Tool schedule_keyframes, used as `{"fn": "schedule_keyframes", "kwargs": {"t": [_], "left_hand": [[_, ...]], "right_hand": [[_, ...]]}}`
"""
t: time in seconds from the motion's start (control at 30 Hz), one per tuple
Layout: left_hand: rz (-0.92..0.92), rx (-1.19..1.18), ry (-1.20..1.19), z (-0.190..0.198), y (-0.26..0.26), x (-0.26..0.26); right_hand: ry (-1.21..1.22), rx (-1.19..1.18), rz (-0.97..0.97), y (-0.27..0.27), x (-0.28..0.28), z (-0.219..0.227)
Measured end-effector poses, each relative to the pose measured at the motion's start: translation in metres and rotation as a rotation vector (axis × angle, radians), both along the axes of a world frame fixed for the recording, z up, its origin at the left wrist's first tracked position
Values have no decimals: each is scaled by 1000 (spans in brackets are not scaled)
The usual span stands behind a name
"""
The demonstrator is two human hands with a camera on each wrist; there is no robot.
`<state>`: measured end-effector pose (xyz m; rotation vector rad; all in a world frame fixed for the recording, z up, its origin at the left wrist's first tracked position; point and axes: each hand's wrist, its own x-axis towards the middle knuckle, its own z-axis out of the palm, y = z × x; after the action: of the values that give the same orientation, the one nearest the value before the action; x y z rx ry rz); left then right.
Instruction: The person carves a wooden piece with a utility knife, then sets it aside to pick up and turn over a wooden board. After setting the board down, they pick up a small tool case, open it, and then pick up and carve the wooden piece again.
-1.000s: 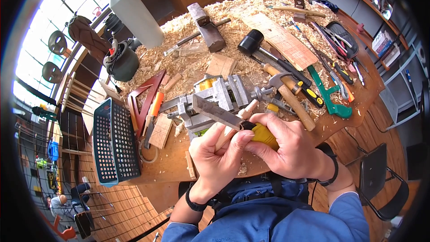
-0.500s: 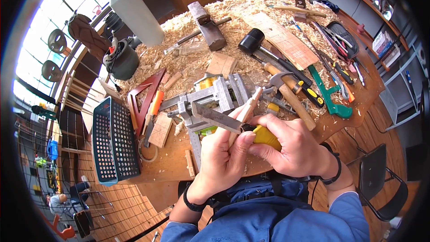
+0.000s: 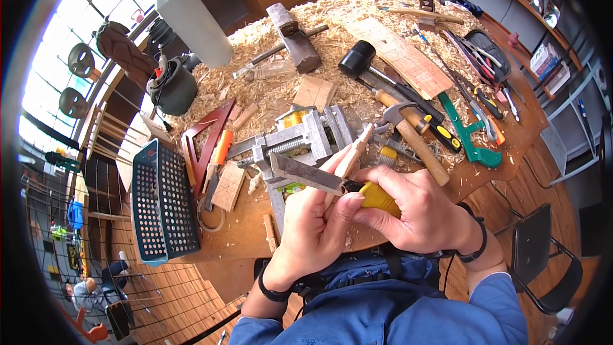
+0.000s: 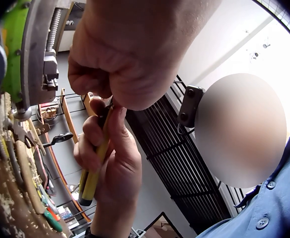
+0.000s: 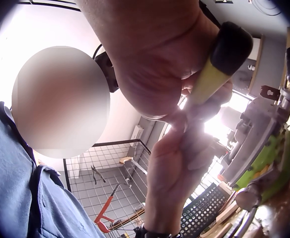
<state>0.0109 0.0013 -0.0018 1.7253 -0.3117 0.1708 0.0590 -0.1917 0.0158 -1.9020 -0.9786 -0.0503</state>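
Note:
In the head view my left hand [image 3: 314, 220] grips a slim piece of pale wood [image 3: 352, 158], its carved, pointed end sticking up past the fingers. My right hand [image 3: 414, 209] is wrapped round the yellow-and-black handle of a chisel [image 3: 306, 174], whose broad steel blade points left across the wood. The left thumb presses near the base of the blade. Seen from the left wrist, the right hand [image 4: 117, 171] has its fingers curled over the handle. The handle's black butt [image 5: 232, 47] juts out of the right fist in the right wrist view. The wood's lower end is hidden in the left hand.
Just beyond the hands stands a metal vise [image 3: 306, 137]. A claw hammer [image 3: 421, 152], a black mallet [image 3: 357, 59] and a green-handled saw [image 3: 469, 134] lie to the right. Leftward are a perforated basket [image 3: 165, 204] and a red set square [image 3: 207, 144]. Shavings cover the bench's far part.
Over the last second the wood's pointed end has come further up out of the left hand. The chisel blade has shifted slightly down and left; both hands keep their hold.

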Motion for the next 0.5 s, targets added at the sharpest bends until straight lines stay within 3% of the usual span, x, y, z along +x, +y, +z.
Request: {"fn": "schedule_keyframes", "kwargs": {"t": [0.13, 0.5], "left_hand": [[30, 166, -152, 3, 4, 3], [95, 177, -159, 4, 1, 2]], "right_hand": [[3, 8, -11, 1, -1, 0], [-16, 14, -41, 3, -2, -3]]}}
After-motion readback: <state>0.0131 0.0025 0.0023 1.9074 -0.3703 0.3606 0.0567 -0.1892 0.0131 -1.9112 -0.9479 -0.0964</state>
